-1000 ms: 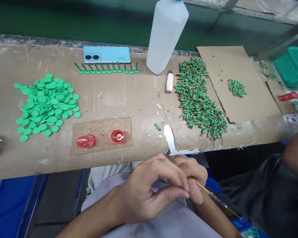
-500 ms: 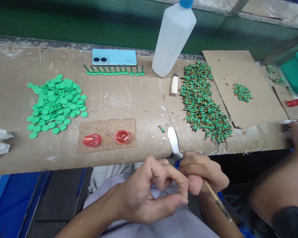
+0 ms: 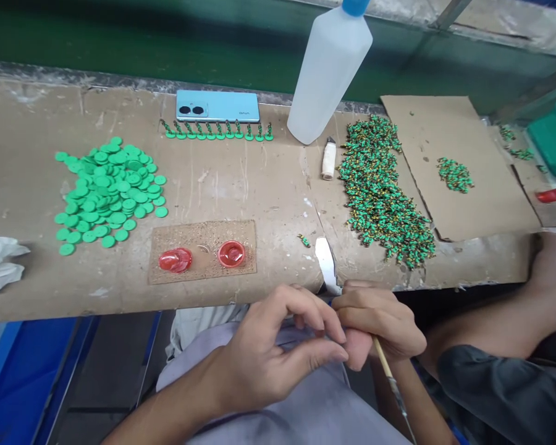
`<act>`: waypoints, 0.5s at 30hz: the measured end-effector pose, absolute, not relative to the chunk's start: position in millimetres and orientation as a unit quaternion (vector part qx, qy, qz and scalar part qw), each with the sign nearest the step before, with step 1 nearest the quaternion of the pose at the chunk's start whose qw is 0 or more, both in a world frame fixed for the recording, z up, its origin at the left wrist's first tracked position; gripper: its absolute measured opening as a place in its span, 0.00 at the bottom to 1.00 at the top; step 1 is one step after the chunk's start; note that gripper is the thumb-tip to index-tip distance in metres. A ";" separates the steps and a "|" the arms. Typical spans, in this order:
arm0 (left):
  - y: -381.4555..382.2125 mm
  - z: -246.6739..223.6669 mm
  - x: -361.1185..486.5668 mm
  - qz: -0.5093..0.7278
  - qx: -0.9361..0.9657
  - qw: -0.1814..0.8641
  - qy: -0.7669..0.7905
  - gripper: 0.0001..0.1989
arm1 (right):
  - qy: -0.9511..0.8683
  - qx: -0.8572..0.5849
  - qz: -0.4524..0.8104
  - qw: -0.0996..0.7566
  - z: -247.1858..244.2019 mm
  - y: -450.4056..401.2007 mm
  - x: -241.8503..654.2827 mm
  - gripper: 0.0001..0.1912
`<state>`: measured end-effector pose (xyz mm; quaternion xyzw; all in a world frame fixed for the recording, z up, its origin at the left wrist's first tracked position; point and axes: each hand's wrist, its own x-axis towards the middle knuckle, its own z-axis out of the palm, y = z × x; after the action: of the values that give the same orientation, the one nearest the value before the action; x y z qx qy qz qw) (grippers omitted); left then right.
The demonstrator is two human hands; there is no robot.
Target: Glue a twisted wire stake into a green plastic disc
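Note:
My left hand (image 3: pixel 278 352) is above my lap, its thumb and index finger curved into a near pinch at the right thumb. Whatever lies between those fingertips is too small or hidden to make out. My right hand (image 3: pixel 380 318) is closed, with a thin wooden-handled paintbrush (image 3: pixel 389 377) slanting down out of its grip; its inner fingers are hidden. On the bench ahead lies a single small green figure (image 3: pixel 304 240). Two red caps, one with a glossy red lump (image 3: pixel 175 260) and one holding red liquid (image 3: pixel 231 254), sit on a cardboard piece (image 3: pixel 204 225).
Green discs (image 3: pixel 113 191) are heaped at left. Figures on green bases (image 3: pixel 220 131) line up before a blue phone (image 3: pixel 217 106). A tall bottle (image 3: pixel 328 74), a wrapped blade (image 3: pixel 328 161) and piled figures (image 3: pixel 380 191) stand right of centre. Another person's arm (image 3: pixel 495 318) is at right.
My left thumb and index fingertip have parted slightly, and both hands have risen a little. The brush now points more steeply down. The other person's arm has shifted, bringing a dark sleeve into view.

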<state>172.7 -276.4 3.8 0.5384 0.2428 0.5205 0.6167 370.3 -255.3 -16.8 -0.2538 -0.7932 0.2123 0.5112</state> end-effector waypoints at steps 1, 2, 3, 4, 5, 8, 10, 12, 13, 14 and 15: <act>-276.7 4.1 171.2 0.506 0.536 0.629 0.248 0.14 | -0.797 -0.250 0.214 0.506 -16.5 -254.7 370.9 0.19; -276.5 4.2 169.2 0.488 0.535 0.642 0.252 0.13 | -0.801 -0.247 0.217 0.500 -15.9 -254.1 371.8 0.18; -275.7 4.3 166.9 0.469 0.535 0.655 0.254 0.12 | -0.804 -0.246 0.220 0.495 -15.3 -253.6 372.9 0.18; -274.5 4.4 164.4 0.451 0.537 0.666 0.255 0.11 | -0.806 -0.246 0.223 0.490 -14.5 -253.2 374.2 0.18; -272.9 4.6 161.9 0.433 0.542 0.673 0.257 0.10 | -0.809 -0.246 0.227 0.483 -13.7 -252.9 375.5 0.18; -267.9 5.7 155.1 0.392 0.569 0.672 0.267 0.09 | -0.819 -0.247 0.240 0.458 -11.4 -252.3 379.4 0.18; -266.4 6.4 152.1 0.379 0.581 0.670 0.265 0.10 | -0.828 -0.245 0.247 0.440 -9.8 -251.7 381.8 0.17; -267.3 6.5 150.5 0.377 0.587 0.667 0.264 0.12 | -0.838 -0.243 0.246 0.423 -7.6 -251.0 383.7 0.17; -268.3 6.1 150.3 0.378 0.590 0.663 0.263 0.14 | -0.843 -0.242 0.243 0.414 -6.2 -250.8 384.4 0.17; -269.5 5.6 150.4 0.378 0.595 0.659 0.263 0.15 | -0.849 -0.240 0.237 0.407 -4.7 -250.7 385.0 0.16; -270.6 4.9 150.7 0.380 0.600 0.654 0.261 0.16 | -0.854 -0.239 0.230 0.400 -3.2 -250.7 385.5 0.16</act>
<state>150.7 -270.6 4.9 0.5997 0.2609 0.3802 0.6540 385.5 -250.7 -3.2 -0.2386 -0.8544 0.2301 0.4001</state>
